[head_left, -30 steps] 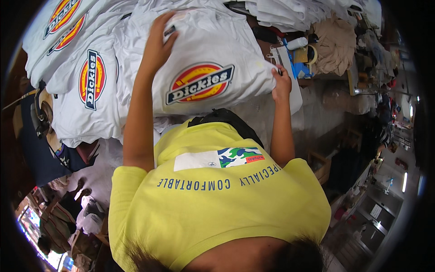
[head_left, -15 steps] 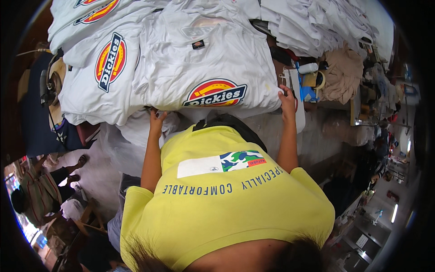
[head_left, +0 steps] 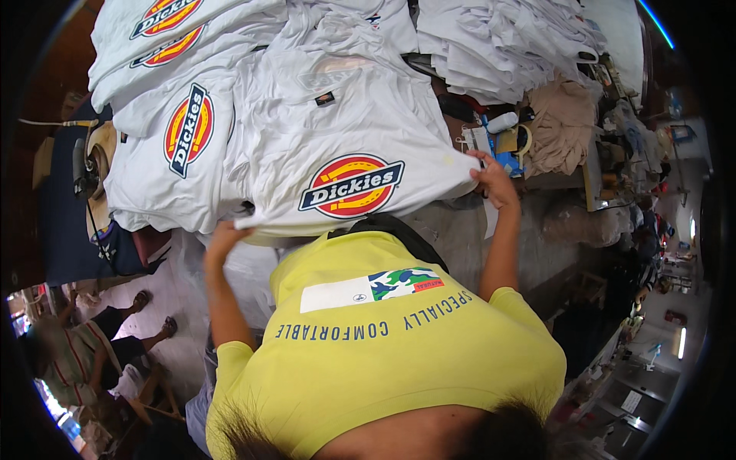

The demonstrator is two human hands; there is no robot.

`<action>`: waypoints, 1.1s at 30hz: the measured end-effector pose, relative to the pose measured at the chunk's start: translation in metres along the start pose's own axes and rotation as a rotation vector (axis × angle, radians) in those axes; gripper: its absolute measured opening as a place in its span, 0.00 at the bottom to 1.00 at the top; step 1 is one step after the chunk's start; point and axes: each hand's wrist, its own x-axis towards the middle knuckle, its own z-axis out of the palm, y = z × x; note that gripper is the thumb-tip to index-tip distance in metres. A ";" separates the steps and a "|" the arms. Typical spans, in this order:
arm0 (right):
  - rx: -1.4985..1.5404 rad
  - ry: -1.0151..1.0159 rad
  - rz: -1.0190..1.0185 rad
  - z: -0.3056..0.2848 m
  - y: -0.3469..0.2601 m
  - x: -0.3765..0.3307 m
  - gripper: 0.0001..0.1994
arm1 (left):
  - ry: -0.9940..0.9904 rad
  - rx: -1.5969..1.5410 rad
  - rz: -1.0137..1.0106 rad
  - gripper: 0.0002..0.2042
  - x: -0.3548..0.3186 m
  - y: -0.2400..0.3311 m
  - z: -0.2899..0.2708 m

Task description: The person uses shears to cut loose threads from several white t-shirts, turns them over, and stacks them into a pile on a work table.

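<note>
A white T-shirt [head_left: 268, 157] with a red, yellow and dark oval print lies spread before me, its small black neck label toward the far side. My left hand [head_left: 223, 238] is closed on the shirt's near left corner. At the near right corner, my right hand [head_left: 497, 185] pinches the cloth between thumb and fingers. Between the two hands the near edge is stretched out and hangs close to my body. The left fingertips are partly hidden by the angle.
More printed white shirts [head_left: 138, 172] lie to the left, overlapping. A heap of white garments [head_left: 498, 50] sits at the far right, with a beige cloth [head_left: 563, 126] and a tape roll [head_left: 524, 139] nearer. A person [head_left: 77, 353] is at the lower left.
My left hand has moved left and closed on the shirt's corner. The right hand has closed on the other corner. The near edge is pulled toward me, and the whole print now shows.
</note>
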 end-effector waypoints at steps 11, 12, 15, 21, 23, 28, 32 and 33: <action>-0.170 -0.300 -0.520 0.009 -0.175 0.003 0.27 | 0.282 -0.620 0.987 0.31 -0.062 0.217 -0.161; 0.015 -0.222 -0.584 0.004 -0.182 0.005 0.27 | 0.230 -0.629 0.990 0.31 -0.067 0.224 -0.165; 0.312 -0.258 -0.847 0.045 -0.204 -0.014 0.24 | 0.076 -0.612 0.978 0.32 -0.071 0.245 -0.153; -0.013 -0.166 -0.792 0.010 -0.231 0.001 0.25 | 0.210 -0.696 1.125 0.34 -0.062 0.249 -0.144; 0.022 -0.056 -0.955 0.018 -0.234 -0.014 0.25 | -0.004 -0.801 1.190 0.33 -0.062 0.243 -0.144; -0.255 -0.098 -0.923 0.010 -0.234 -0.014 0.23 | 0.030 -0.747 1.046 0.37 -0.023 0.243 -0.118; -0.548 0.300 -0.998 0.001 -0.233 -0.028 0.14 | 0.426 -0.646 1.187 0.22 -0.030 0.262 -0.135; -0.541 0.362 -0.968 -0.005 -0.233 -0.037 0.13 | 0.507 -0.535 1.198 0.20 -0.033 0.261 -0.146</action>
